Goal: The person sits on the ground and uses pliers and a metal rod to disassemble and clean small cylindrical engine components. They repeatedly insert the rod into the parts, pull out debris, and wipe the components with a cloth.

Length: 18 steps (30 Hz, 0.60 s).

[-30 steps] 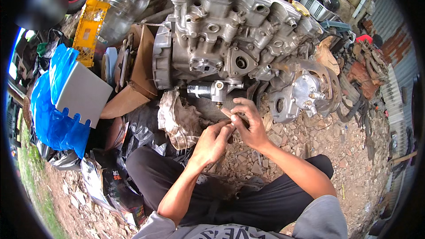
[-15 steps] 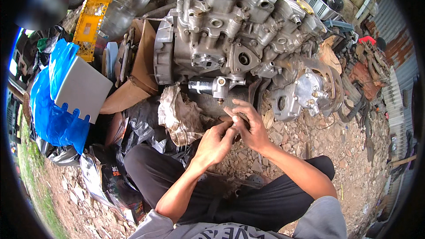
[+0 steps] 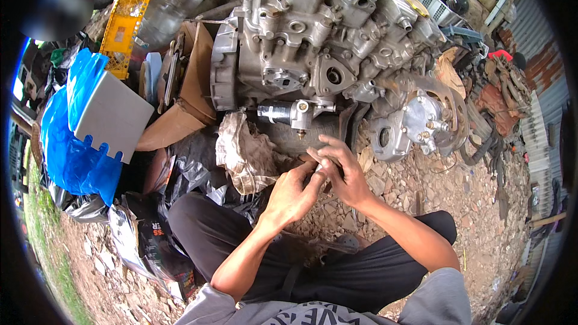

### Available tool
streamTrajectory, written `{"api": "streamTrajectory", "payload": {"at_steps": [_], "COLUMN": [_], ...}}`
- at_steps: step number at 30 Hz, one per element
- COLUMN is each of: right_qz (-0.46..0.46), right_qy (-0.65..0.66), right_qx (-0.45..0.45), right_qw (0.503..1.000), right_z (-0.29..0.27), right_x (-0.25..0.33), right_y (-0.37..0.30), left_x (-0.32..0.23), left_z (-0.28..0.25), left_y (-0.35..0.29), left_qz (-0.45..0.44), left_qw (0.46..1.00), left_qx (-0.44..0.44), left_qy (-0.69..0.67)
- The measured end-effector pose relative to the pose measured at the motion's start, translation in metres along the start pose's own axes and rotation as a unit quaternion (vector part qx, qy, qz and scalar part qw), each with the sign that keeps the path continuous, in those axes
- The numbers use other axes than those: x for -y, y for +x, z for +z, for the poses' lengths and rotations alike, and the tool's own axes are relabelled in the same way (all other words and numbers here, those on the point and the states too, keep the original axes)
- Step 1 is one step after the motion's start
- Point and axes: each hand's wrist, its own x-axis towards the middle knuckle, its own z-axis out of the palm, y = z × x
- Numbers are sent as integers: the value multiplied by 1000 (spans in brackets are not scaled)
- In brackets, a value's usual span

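Note:
My left hand (image 3: 291,191) and my right hand (image 3: 345,176) meet in front of the engine, above my lap. Their thumbs and fingers pinch together on a small pale piece (image 3: 318,167), mostly covered, whose kind I cannot make out. The right index finger stretches out from that pinch. Just beyond the fingertips is a black cylindrical part with a metal housing (image 3: 301,115), mounted low on the big grey metal engine (image 3: 289,42). A crumpled, dirty white cloth (image 3: 242,153) lies left of my hands.
A round metal cover with fittings (image 3: 423,117) stands at the right of the engine. To the left are an open cardboard box (image 3: 180,119), a yellow plastic crate (image 3: 122,33), a white panel with blue film (image 3: 114,117) and black plastic bags (image 3: 192,165). Stony ground (image 3: 475,204) lies right.
Both hands stay together in nearly the same place, with only a slight shift of the fingers. The whole view has moved a little against the engine.

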Motion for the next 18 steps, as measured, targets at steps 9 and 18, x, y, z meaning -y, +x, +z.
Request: {"api": "streamTrajectory", "payload": {"at_steps": [9,18], "right_qz": [-18,-15], "right_qy": [-15,-53], "right_qx": [15,11], "right_qw": [1000,998], "right_z": [-7,-8], "right_x": [-1,-5], "right_y": [2,-2], "left_x": [1,1], "left_z": [2,5], "left_y": [3,5], "left_qz": [10,5], "left_qw": [1000,998], "left_qx": [-13,-40], "left_qy": [-9,-44]}}
